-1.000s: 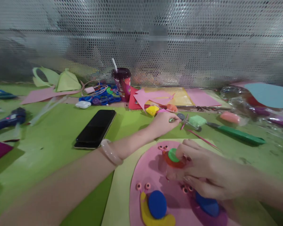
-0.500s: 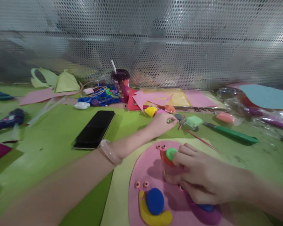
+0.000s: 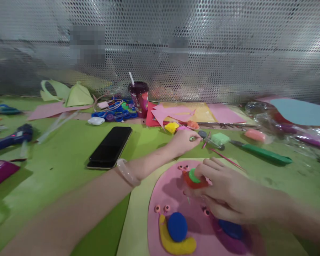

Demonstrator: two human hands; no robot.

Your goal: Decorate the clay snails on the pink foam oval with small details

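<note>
A pink foam oval (image 3: 162, 192) lies on a pale yellow sheet (image 3: 133, 224) and carries three clay snails. My right hand (image 3: 226, 193) rests on the oval with its fingers curled, pressing the green disc (image 3: 194, 175) on the orange snail (image 3: 190, 181). A yellow snail with a blue shell (image 3: 176, 229) sits at the front. A purple snail with a blue shell (image 3: 230, 231) is partly hidden under my right hand. My left hand (image 3: 184, 141) reaches past the oval, pinching a small green bit of clay beside a green clay block (image 3: 220, 138).
A black phone (image 3: 110, 146) lies left of my forearm. A dark cup with a straw (image 3: 139, 96), earbud case (image 3: 95, 121), scissors, coloured paper sheets (image 3: 192, 112), clay lumps and a green-handled tool (image 3: 266, 154) stand beyond. A glue gun (image 3: 12, 137) lies at far left. Perforated metal wall behind.
My right hand shifted slightly on the orange snail, its fingers still at the green disc. My left hand has stayed near the green clay block. The view moved a little.
</note>
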